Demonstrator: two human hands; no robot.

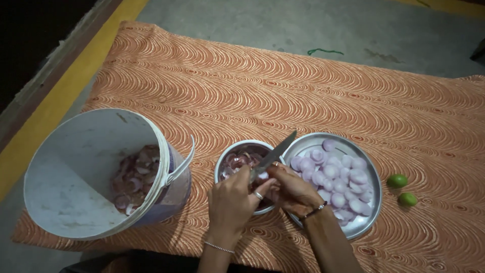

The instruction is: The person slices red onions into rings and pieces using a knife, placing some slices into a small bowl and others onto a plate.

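Two green limes point(402, 190), one white plastic bucket point(65, 177) of peels, one steel plate point(371, 202) of peeled onions are seen; a steel knife point(273, 155) is gripped in the left hand point(233, 199), an onion is clasped by the right hand point(293, 191) over a small steel bowl point(222, 164).

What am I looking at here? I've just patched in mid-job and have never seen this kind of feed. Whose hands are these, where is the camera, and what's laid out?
There is no machine: a person works with two bare hands, and the single picture comes from a camera worn on their head, looking down.

The left hand, with a ring and a thin bracelet, and the right hand, with a dark bracelet, meet over a small steel bowl of onion peels. Between them they hold a knife, blade pointing up and away; what it is cutting is hidden by the fingers.

Everything sits on an orange patterned cloth spread over a grey floor. To the right is a round steel plate of peeled onions. Further right lie two green limes. On the left, a white bucket holds more onion skins.
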